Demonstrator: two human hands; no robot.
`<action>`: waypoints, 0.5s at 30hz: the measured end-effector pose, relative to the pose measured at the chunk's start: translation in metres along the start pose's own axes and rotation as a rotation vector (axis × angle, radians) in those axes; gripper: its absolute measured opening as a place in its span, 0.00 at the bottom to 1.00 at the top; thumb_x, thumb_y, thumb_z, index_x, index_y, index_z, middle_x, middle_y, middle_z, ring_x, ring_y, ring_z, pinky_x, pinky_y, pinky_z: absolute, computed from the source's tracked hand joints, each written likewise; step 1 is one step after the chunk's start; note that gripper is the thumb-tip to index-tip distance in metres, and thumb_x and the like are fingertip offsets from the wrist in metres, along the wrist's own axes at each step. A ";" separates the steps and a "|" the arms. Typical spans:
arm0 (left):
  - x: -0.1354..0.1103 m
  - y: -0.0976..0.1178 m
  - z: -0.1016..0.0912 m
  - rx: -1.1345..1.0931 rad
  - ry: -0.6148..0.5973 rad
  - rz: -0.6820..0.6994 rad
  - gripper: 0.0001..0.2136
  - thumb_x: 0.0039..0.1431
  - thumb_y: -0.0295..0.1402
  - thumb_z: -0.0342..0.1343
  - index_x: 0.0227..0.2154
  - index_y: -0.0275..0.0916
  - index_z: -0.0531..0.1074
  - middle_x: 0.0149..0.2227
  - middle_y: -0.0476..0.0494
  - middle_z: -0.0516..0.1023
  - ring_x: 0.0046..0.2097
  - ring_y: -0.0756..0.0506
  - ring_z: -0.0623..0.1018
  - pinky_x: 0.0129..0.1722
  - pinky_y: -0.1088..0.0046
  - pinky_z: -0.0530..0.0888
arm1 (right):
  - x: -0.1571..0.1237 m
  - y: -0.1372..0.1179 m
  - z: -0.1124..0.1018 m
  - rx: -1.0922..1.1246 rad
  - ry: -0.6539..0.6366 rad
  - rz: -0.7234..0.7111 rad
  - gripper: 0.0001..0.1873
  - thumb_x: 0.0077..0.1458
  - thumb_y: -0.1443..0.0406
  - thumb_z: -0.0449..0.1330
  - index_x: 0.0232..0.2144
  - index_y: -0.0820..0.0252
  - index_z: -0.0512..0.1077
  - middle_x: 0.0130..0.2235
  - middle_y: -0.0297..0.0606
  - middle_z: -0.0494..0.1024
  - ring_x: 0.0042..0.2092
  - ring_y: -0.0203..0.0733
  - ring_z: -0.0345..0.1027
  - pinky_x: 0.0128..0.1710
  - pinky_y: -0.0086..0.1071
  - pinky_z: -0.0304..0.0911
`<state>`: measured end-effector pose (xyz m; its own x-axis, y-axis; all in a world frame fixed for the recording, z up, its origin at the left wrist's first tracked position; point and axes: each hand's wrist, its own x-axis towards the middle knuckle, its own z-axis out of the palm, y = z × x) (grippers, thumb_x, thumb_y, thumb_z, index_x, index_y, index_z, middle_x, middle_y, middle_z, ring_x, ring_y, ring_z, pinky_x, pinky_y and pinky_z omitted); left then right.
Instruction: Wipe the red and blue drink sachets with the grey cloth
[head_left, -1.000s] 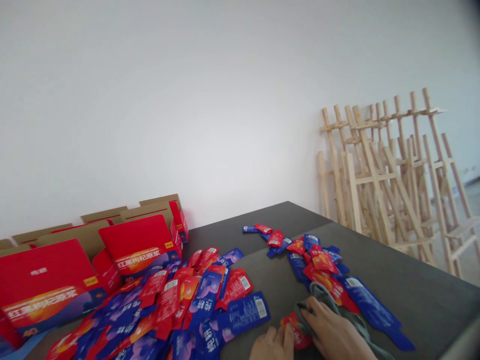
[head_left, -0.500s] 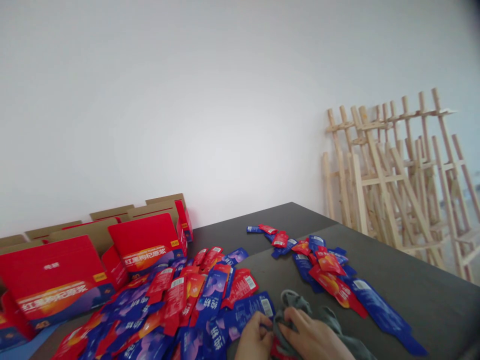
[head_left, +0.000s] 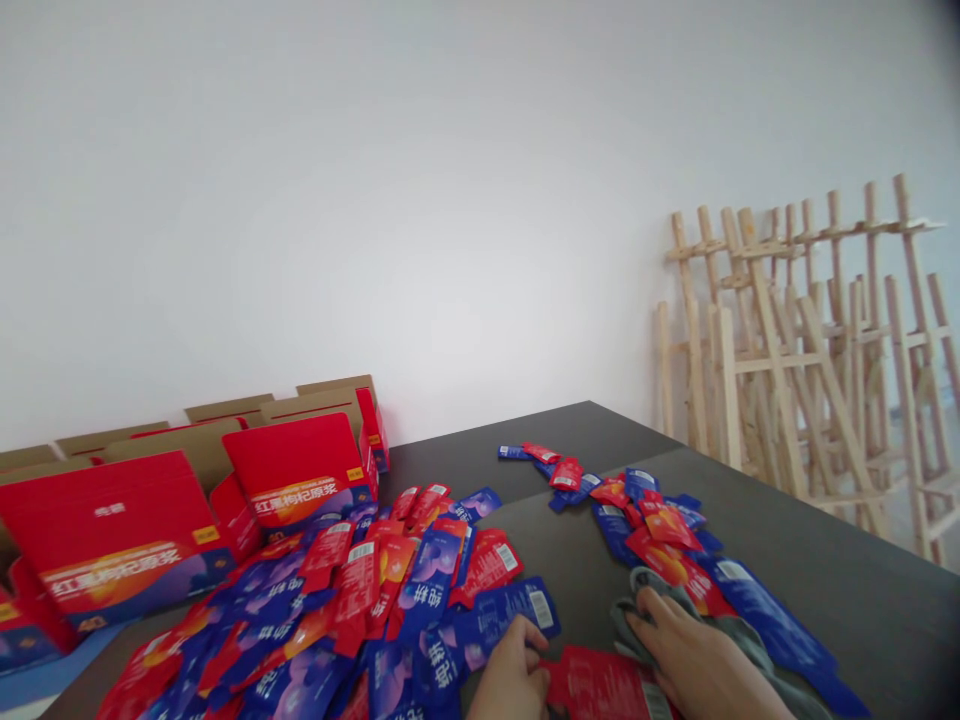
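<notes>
At the bottom edge my left hand [head_left: 511,672] is closed on the end of a red pouch [head_left: 600,682], which lies flat with its printed side up. My right hand [head_left: 686,645] grips a bunched grey-green cloth [head_left: 626,622], resting over the right end of that pouch; part of the cloth trails away under the wrist. Left of my hands spreads a heap of red and blue pouches [head_left: 427,575]. A blue pouch [head_left: 521,607] with a barcode lies just beyond my left fingers. Beyond the cloth is a looser row of pouches [head_left: 671,525].
Open red printed cartons [head_left: 296,470] stand along the left side, their brown flaps raised. The dark table [head_left: 525,540] meets a white wall at the back. Several wooden easels [head_left: 772,360] lean together at the right, past the table's edge.
My right hand has moved right with the cloth, uncovering more of the red pouch. My left hand stays near the same place. The view has shifted slightly.
</notes>
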<state>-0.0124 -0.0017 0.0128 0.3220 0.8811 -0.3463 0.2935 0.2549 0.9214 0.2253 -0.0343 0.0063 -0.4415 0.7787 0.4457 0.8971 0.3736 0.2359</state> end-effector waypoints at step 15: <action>0.008 -0.011 -0.009 0.307 0.018 -0.030 0.11 0.53 0.18 0.42 0.30 0.39 0.66 0.13 0.58 0.66 0.15 0.51 0.62 0.17 0.76 0.55 | 0.010 -0.049 -0.005 0.143 0.123 -0.239 0.11 0.49 0.67 0.60 0.37 0.48 0.68 0.36 0.31 0.73 0.32 0.41 0.70 0.21 0.28 0.63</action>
<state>-0.0213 0.0066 0.0014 0.2940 0.8824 -0.3672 0.5619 0.1512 0.8133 0.1773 -0.0476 0.0034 -0.6311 0.5964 0.4960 0.7571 0.6129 0.2263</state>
